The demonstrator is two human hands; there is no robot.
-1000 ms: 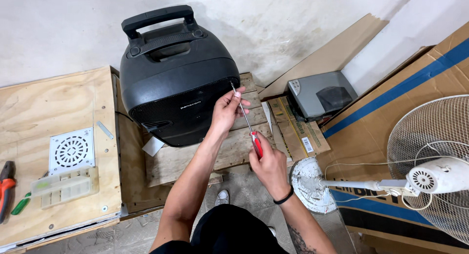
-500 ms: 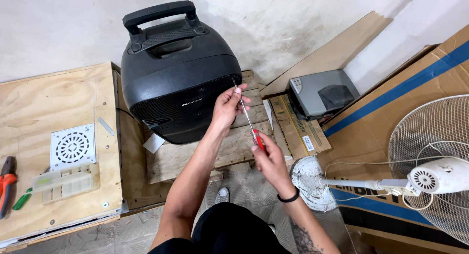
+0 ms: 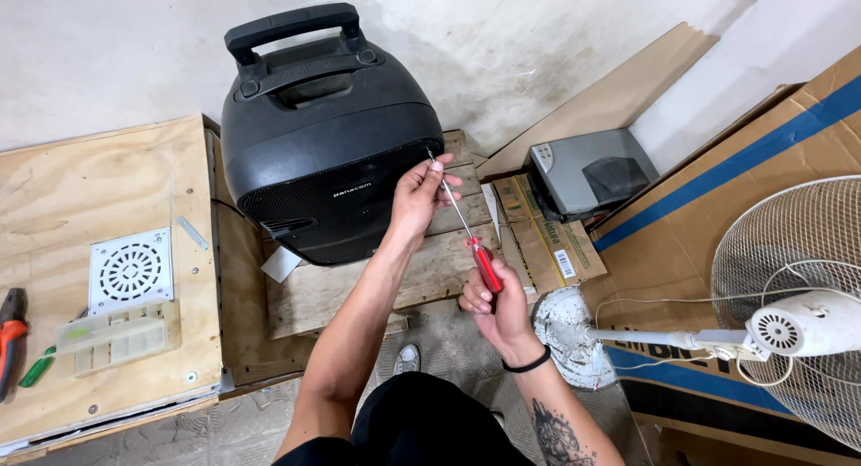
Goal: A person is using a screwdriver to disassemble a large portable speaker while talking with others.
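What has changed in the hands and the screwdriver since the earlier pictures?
Almost nothing. The right hand still grips the red screwdriver, and the left hand still steadies its shaft, with the tip at the black speaker. The speaker, fan and wooden board stayed put.

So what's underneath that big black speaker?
The black speaker rests on a slatted wooden pallet. A pale scrap of paper pokes out at its lower left edge. Whatever lies directly beneath the speaker's body is covered and cannot be seen.
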